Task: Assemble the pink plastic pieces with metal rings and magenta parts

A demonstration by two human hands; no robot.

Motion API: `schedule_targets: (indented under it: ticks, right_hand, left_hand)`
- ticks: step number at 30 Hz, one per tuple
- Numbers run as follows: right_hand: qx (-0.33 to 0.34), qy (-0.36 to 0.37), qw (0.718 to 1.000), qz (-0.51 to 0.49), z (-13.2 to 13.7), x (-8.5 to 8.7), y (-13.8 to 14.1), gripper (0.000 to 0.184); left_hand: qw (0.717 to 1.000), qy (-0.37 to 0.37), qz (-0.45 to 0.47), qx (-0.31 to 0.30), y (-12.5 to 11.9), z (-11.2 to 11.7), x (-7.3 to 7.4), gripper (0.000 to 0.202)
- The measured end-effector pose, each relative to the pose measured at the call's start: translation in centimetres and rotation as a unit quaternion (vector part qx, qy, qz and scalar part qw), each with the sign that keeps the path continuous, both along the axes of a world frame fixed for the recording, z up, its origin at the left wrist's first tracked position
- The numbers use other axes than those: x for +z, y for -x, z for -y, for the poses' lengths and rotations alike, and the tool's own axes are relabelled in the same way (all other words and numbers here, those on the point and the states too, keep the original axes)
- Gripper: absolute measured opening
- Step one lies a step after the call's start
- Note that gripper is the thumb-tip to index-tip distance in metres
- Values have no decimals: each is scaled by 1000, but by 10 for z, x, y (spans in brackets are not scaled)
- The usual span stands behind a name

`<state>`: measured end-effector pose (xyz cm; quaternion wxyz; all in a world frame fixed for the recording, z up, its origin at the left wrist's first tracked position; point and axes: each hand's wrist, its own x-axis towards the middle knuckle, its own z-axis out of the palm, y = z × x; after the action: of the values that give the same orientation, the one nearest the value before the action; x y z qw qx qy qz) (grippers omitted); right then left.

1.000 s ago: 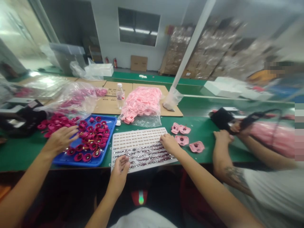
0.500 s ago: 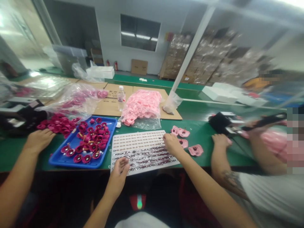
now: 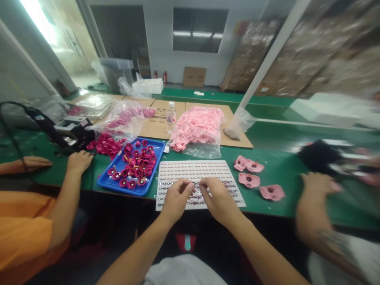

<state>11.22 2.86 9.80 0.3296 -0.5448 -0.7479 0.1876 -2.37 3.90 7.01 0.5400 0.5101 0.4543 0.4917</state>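
L hand [image 3: 176, 200], R hand [image 3: 221, 198]: fingers bent, tips together on white card [image 3: 196, 170], grip cannot tell | card w/ rows of small parts lies on green desk [image 3: 267, 206], hands at its 6 o'clock | 9 o'clock: blue tray [image 3: 101, 183] w/ dark-pink flowers [image 3: 139, 173], co-worker's hand [image 3: 78, 162] | 3 o'clock: pink pcs [image 3: 248, 180] | 12 o'clock: bag of pink parts [image 3: 197, 126]

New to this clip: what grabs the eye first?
The magenta flower-shaped pieces in the blue tray left of centre stand out first, with a large clear bag of pink pieces behind and to its right. At centre, the left hand and right hand meet over a white sheet lined with rows of small shiny parts.
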Motion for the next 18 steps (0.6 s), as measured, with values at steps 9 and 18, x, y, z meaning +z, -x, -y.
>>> schedule_targets:
  ticks: [9, 18]
  right_hand:
    - [0, 88, 989, -121, 4, 3, 2, 13]
    - [14, 207, 920, -332, 4, -10, 4, 14]
  left_hand:
    - [999, -7, -49, -6, 4, 1, 3, 12]
    - [995, 24, -85, -51, -3, -5, -4, 18]
